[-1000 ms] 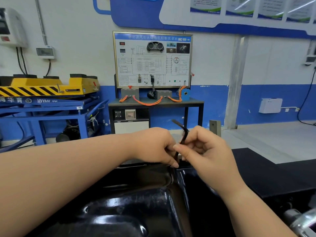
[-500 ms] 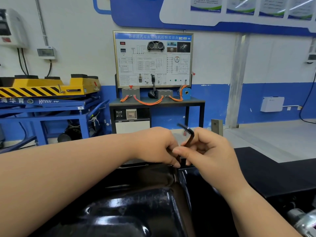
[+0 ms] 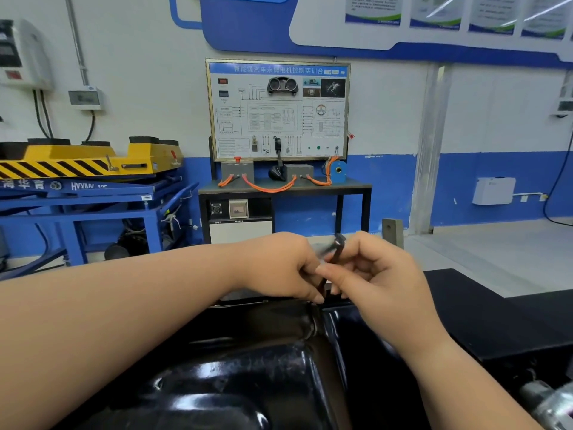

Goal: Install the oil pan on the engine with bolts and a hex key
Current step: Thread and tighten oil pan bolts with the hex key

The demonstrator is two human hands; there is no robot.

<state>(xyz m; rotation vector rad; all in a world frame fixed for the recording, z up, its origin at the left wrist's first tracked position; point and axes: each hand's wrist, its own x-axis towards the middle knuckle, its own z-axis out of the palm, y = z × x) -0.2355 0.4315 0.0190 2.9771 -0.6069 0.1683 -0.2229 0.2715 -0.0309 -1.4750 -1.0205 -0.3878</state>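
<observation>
The upper end of the hex key (image 3: 336, 246) is smeared by motion blur; its lower end is hidden between the left hand (image 3: 279, 265) and right hand (image 3: 376, 274). Any bolt beneath is covered by the fingers (image 3: 313, 294). The oil pan (image 3: 248, 377) is cut off by the bottom edge. Both forearms run out of frame.

A white wall (image 3: 148, 63) with a blue lower band runs behind. Against it stands a wiring panel (image 3: 277, 110) on a dark stand (image 3: 283, 189) with orange cables (image 3: 268, 187). Left sits a blue-and-yellow lift (image 3: 83, 178). The floor (image 3: 490, 252) is pale grey.
</observation>
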